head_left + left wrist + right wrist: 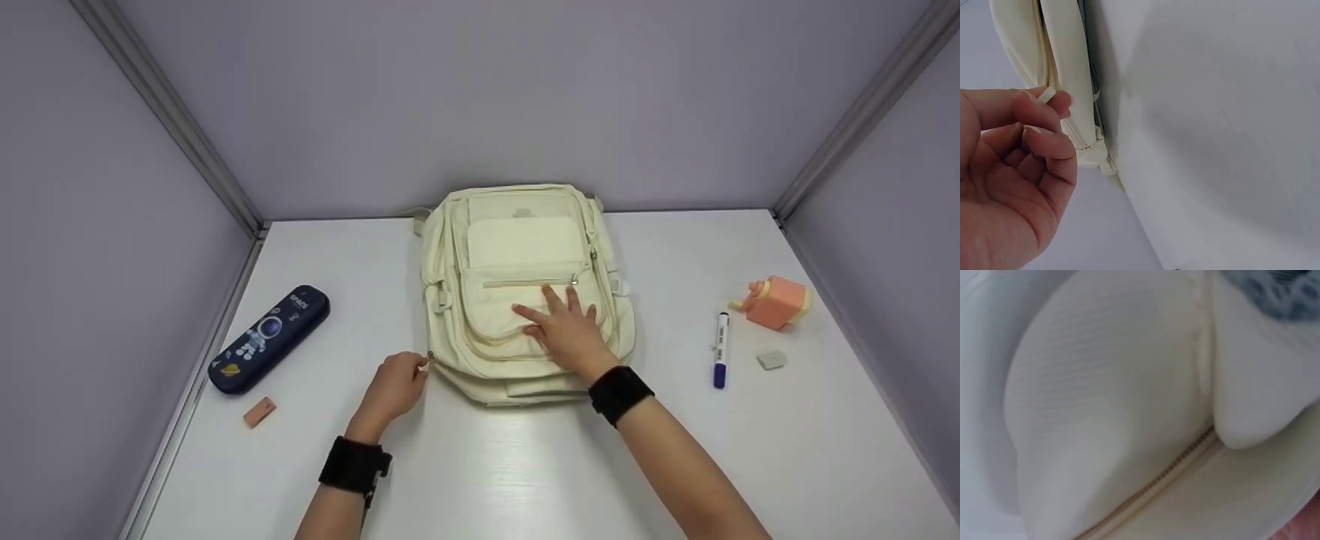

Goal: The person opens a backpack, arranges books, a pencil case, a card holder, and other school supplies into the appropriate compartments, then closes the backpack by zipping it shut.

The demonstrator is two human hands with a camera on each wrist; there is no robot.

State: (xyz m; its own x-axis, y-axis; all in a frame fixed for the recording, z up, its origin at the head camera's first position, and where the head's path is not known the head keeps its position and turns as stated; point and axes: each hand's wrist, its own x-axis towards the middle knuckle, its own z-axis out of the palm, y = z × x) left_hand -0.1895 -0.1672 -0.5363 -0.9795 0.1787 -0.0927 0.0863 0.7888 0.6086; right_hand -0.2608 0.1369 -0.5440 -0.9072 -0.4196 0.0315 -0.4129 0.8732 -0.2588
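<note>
Your left hand (pixel 394 384) reaches in to the lower left corner of the bag (pixel 525 244), thumb and fingertip pinching the zip pull (pixel 1047 94), the other fingers loosely curled toward the palm. Your right hand (pixel 568 336) rests palm down on the front pocket (pixel 487 307), fingers spread. The bag lies front up, mid-table (pixel 487 472), near the back wall (pixel 517 97).
</note>
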